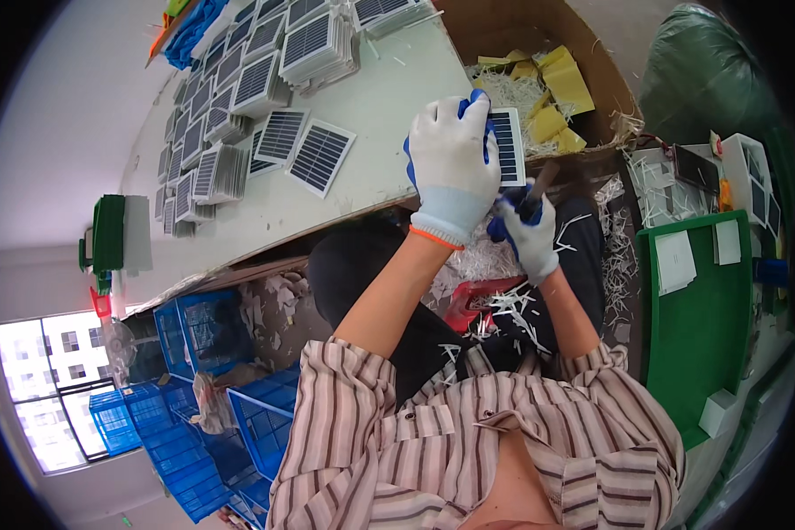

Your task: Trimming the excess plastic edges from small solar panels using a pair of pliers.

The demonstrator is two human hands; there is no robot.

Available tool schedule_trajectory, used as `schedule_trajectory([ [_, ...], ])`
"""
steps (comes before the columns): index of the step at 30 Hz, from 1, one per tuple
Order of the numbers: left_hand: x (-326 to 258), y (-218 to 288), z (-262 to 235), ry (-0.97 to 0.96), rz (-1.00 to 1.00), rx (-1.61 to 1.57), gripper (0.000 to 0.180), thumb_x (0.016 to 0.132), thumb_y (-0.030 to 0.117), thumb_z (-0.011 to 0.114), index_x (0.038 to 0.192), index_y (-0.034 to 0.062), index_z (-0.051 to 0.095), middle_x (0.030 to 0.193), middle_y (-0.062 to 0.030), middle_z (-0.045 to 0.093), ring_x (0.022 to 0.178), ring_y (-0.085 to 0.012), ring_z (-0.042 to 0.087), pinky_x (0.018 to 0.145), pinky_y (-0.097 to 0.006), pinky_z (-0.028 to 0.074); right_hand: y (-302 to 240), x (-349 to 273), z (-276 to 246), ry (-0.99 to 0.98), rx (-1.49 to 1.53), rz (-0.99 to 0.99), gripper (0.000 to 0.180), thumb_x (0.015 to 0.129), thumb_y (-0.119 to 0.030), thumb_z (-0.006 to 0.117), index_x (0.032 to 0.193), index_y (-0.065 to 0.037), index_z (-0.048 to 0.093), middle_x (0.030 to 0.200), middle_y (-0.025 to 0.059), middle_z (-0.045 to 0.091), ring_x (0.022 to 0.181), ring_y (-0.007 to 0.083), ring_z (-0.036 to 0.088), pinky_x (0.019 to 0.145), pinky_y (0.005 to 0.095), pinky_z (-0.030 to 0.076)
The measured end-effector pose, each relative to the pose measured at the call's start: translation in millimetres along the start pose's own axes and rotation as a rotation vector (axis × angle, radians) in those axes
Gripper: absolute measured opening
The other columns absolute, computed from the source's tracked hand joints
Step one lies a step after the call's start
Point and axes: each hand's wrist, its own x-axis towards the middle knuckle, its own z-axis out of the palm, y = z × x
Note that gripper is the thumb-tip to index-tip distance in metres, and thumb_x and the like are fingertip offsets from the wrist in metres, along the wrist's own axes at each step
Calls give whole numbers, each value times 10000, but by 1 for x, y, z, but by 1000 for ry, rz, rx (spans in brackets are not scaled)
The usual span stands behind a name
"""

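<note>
Two gloved hands working: I'm seeing left hand (451,159) gripping one panel (508,146), right hand (528,231) clenching a tool (539,187); stacks (238,97) upper left finished.

Open brown cardboard box (512,26) holds yellow scraps beyond the table.

Small assembly workshop, worktable (388,97) stacked with small solar panels (313,49), blue plastic crates (194,331), scrap-filled cardboard box (539,35)

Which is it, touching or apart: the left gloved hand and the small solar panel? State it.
Touching. The head view shows the left hand gripping the small solar panel, its blue-coated fingers wrapped over the panel's edge.
</note>
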Motion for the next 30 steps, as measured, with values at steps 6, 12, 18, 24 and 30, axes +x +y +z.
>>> schedule_trajectory([
  [6,2,4,0,30,4,-6,334,716,52,597,1048,60,628,964,-122,577,920,-315,516,811,-413,416,-10,54,-19,-274,-36,-29,121,772,-71,671,858,1,627,740,23,642,617,70,576,582,230,481],
  [12,1,-2,-1,6,-14,14,355,713,63,601,1068,66,620,982,-121,572,942,-318,508,828,-420,407,-13,4,-18,-864,-620,-217,168,755,-13,661,906,0,589,775,45,658,681,117,631,640,252,518],
  [18,-1,0,2,33,-3,49,368,710,82,604,1077,65,617,997,-122,570,949,-319,505,836,-416,405,20,20,2,115,-344,-214,361,812,-7,616,1141,-20,468,987,90,627,822,194,636,756,305,517],
  [24,1,1,0,-13,23,50,376,710,86,604,1085,66,617,1011,-124,570,954,-317,506,834,-415,408,43,97,30,-277,847,-2,383,888,-126,568,1243,-50,446,1079,92,599,950,159,604,811,296,508],
  [30,2,0,-3,3,7,-23,391,704,97,625,1093,70,607,1024,-131,559,974,-317,511,843,-418,410,8,86,3,212,-171,-411,368,773,-68,639,1136,-43,582,884,42,657,764,177,642,706,302,505],
])
